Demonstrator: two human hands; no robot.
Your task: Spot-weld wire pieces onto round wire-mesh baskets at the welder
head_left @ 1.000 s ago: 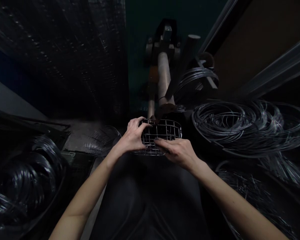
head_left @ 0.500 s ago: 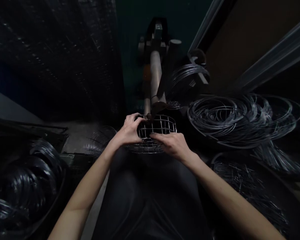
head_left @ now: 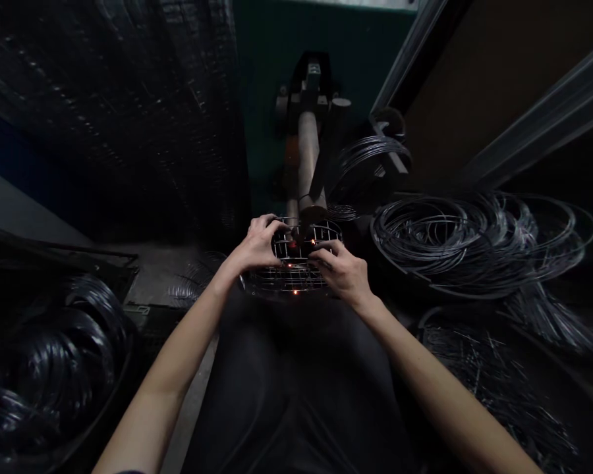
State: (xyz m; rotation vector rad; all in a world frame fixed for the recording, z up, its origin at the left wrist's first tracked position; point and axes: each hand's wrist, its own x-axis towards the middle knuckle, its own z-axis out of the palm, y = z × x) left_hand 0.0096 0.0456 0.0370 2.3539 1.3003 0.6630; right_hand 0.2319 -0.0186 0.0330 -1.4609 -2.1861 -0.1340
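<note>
A wire basket (head_left: 333,232) of thin metal rods sits under the tip of a welding machine's cylindrical electrode arm (head_left: 308,141). My left hand (head_left: 261,245) is curled round the basket's left side, thumb toward me and fingers over the far edge. At the basket's right side, my right hand (head_left: 343,268) is closed, its thumb and fingers pinched at the wires. Whether a loose wire piece is in that pinch is too small to tell. Orange sparks (head_left: 295,291) glow on and around the mesh. The electrode's tip partly hides the basket's far side.
Rings of coiled wire (head_left: 425,230) fill a round container on the right. Below it, a dark tub (head_left: 494,382) holds many short wire pieces. More wire rings (head_left: 54,368) lie in a container at left. A dark wrapped stack (head_left: 128,118) stands behind on the left.
Sparks have appeared at the basket beneath the electrode. The right hand's fingers have gone from stretched flat over the mesh to a pinch. The left hand keeps its grip.
</note>
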